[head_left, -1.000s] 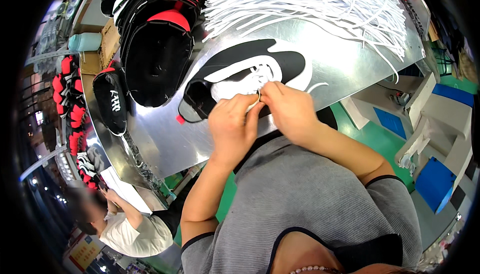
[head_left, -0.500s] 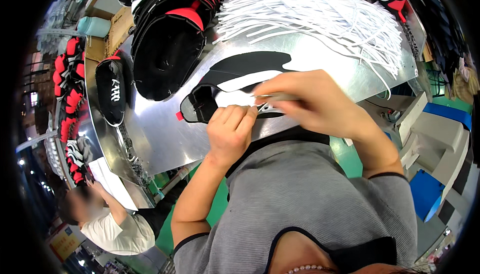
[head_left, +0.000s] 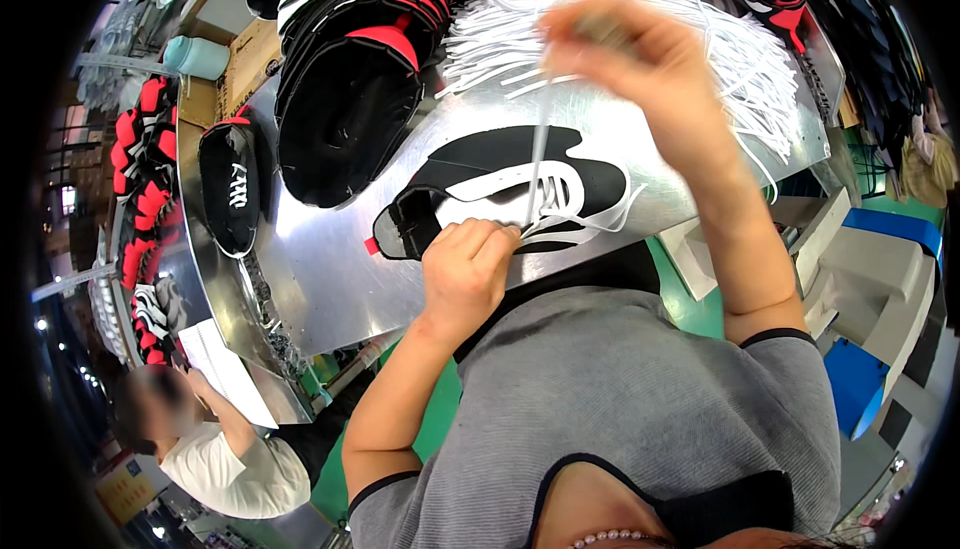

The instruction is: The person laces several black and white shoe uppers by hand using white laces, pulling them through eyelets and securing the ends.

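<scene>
A black and white shoe upper (head_left: 605, 181) lies on its side in front of me, with a red tab at its heel. White lacing (head_left: 556, 195) crosses its eyelet strip, and a loose loop hangs past the toe side. My left hand (head_left: 465, 271) is closed on the near edge of the upper beside the eyelets. Above the table my right hand (head_left: 650, 64) is raised and closed, pulling a white shoelace (head_left: 540, 139) taut from the eyelets. Something else in its fingers is smeared by motion.
A large heap of white laces (head_left: 610, 24) covers the table's far side. Stacked black and red uppers (head_left: 350, 114) stand at the far left, with a laced upper (head_left: 230, 189) near the left edge. A person (head_left: 235, 459) in a white shirt works at lower left.
My right hand has gone up and away from the eyelets, drawing the lace out straight. My left hand stays at the upper, which is now less covered.
</scene>
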`<state>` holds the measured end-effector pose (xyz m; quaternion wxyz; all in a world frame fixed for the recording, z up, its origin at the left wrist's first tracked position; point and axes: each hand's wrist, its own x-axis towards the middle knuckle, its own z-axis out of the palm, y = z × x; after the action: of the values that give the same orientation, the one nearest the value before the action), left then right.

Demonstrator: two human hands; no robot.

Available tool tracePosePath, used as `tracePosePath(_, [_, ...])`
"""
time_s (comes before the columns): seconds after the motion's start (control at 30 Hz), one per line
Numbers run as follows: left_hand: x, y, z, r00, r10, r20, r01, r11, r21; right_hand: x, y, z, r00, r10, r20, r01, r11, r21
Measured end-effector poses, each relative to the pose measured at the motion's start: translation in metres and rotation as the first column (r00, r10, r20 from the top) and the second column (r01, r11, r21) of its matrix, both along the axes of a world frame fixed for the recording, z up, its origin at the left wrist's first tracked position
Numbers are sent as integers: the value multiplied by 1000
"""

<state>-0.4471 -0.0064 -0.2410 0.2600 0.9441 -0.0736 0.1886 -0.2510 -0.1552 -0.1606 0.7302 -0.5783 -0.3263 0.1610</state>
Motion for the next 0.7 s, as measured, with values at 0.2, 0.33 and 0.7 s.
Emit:
tracePosePath(0.2, [-1,1,0,996,75,-54,-87,962,-259,-33,13,-67,968,157,-197,-218,914,-343])
tracePosePath(0.33, [12,-2,20,879,241,-411,-452,695,-560,-51,16,-78,965,184,-188,-243,896,-372])
tracePosePath(0.7, [17,-5,6,901,235,-364,-422,670,-611,-64,-20,-58,983,127,130,-46,867,-497])
